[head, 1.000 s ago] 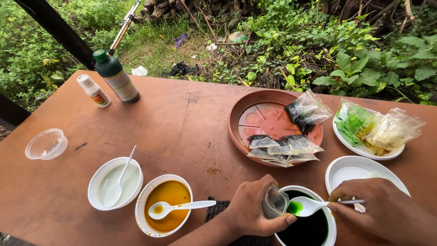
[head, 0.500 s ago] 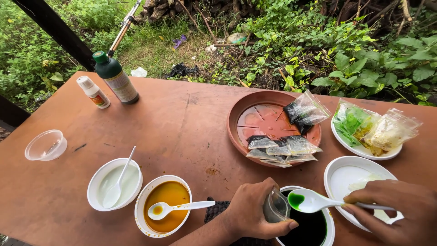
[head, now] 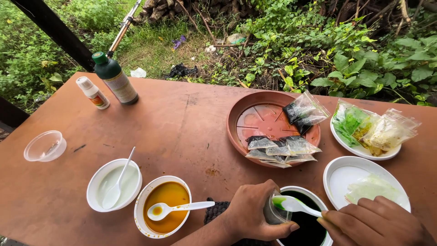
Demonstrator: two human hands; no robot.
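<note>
My left hand (head: 252, 214) grips a small clear plastic bag (head: 273, 213) at the near edge of the brown table, right beside a white bowl of dark green liquid (head: 306, 228). My right hand (head: 373, 223) holds a white plastic spoon (head: 293, 205) by its handle. The spoon's bowl carries bright green liquid and rests at the mouth of the bag. Left of my left hand stands a white bowl of orange liquid (head: 165, 210) with a spoon in it, and further left a white bowl of pale liquid (head: 114, 184) with another spoon.
A brown round tray (head: 272, 125) holds several small filled bags. A white plate (head: 364, 146) at the right carries green and yellowish bags, and a second white plate (head: 359, 182) sits nearer. A green bottle (head: 114, 78), a small white bottle (head: 92, 92) and a clear cup (head: 44, 146) stand at the left.
My right hand lifted the spoon of green liquid out of the dark bowl, swung right, then brought it back left to the mouth of the bag in my left hand.
</note>
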